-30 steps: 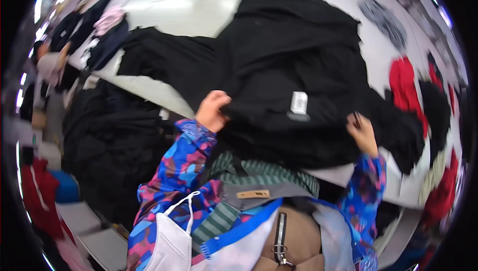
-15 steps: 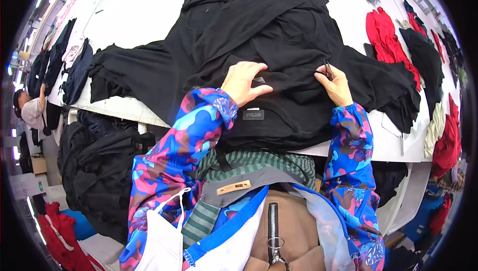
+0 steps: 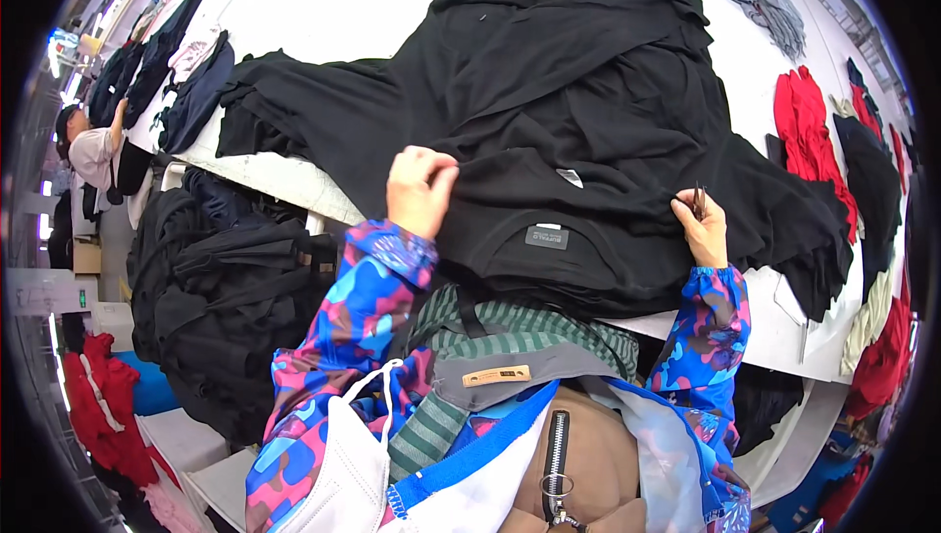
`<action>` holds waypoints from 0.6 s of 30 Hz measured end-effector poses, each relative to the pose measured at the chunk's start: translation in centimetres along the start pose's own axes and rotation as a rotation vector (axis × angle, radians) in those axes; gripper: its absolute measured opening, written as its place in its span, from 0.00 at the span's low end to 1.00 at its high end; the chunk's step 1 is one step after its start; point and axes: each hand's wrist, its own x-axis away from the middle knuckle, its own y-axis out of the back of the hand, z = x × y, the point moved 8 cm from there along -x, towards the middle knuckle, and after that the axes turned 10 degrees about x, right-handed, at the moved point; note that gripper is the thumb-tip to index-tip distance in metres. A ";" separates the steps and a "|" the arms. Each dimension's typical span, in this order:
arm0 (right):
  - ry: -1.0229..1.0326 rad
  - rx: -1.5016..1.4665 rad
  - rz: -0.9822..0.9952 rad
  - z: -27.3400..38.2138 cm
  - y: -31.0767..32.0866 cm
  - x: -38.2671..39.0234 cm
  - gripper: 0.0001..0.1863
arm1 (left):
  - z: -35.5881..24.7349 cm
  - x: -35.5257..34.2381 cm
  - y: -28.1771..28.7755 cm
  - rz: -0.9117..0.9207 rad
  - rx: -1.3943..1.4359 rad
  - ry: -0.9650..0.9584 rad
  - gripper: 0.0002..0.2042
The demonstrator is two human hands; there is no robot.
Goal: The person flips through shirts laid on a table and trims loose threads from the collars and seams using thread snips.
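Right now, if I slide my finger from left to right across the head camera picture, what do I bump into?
Co-worker in a cap → heap of black clothes beside the table → left hand pinching black fabric → black shirt's neck label → right hand → red garments.

Left hand [image 3: 420,190] pinches the black garment [image 3: 578,131] at frame centre. Right hand [image 3: 702,229] grips its edge, holding a thin tool. Red clothes [image 3: 812,126] lie upper right.

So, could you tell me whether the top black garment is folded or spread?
Spread: the black garment lies open across the white table.
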 end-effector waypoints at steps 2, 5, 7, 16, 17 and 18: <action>-0.019 0.005 0.021 -0.6 -0.2 0.6 0.04 | 2.5 -0.4 0.3 0.112 -0.013 0.064 0.03; -0.028 -0.005 0.073 -0.8 -0.5 1.9 0.03 | 4.7 1.1 -0.7 0.273 -0.040 0.149 0.03; 0.000 0.022 0.070 -0.7 -0.1 3.0 0.03 | 5.3 2.1 -0.9 0.294 -0.020 0.199 0.04; -0.044 0.032 0.070 -2.5 -0.8 4.6 0.05 | 6.3 3.0 -0.9 0.176 0.173 0.322 0.06; -0.048 0.051 0.057 -2.4 -0.8 4.4 0.05 | 6.1 2.9 -1.1 0.165 0.135 0.264 0.06; -0.048 0.052 0.056 -2.5 -0.8 4.4 0.05 | 5.9 2.7 -1.3 0.155 0.097 0.207 0.06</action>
